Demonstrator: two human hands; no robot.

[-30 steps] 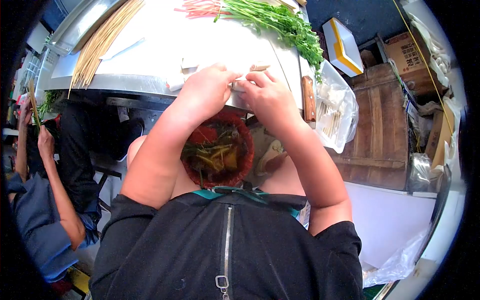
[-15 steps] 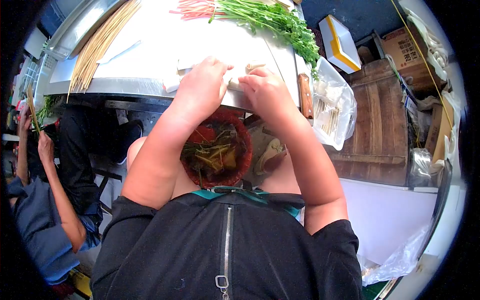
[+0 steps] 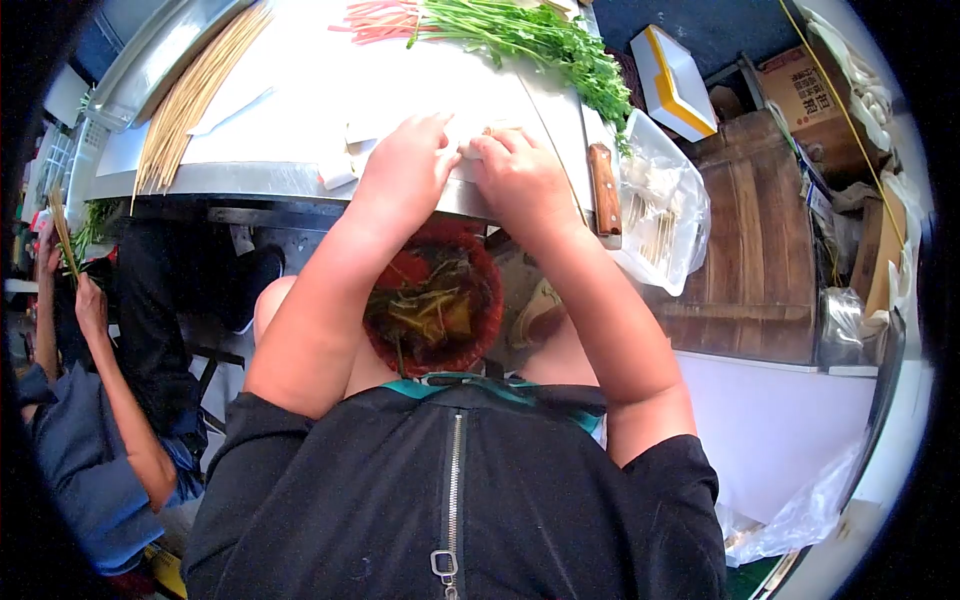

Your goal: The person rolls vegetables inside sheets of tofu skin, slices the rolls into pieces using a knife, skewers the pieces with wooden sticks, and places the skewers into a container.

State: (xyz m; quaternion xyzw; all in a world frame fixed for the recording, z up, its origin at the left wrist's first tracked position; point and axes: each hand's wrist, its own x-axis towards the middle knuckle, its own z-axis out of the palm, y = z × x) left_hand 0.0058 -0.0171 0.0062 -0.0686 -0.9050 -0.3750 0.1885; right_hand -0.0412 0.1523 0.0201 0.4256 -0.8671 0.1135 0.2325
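At the near edge of the white worktop (image 3: 400, 90), my left hand (image 3: 412, 168) and my right hand (image 3: 518, 178) are close together with fingers curled. Between their fingertips they pinch a small pale roll (image 3: 467, 150), mostly covered by the fingers. Another pale roll (image 3: 503, 128) shows just behind my right fingers. Left of my left hand lie pale flat pieces (image 3: 340, 168) at the edge. A knife with a wooden handle (image 3: 604, 190) rests to the right of my right hand.
Green herbs (image 3: 560, 45) and pink strips (image 3: 380, 22) lie at the back, thin sticks (image 3: 200, 100) at left. A bag-lined tray (image 3: 660, 220) with skewers stands right. Below is a red basket (image 3: 490, 290). Another person's hand (image 3: 91, 305) holds sticks at far left.
My two hands have drawn closer together around the pale roll, my right hand shifting slightly left. The view has shifted a little.
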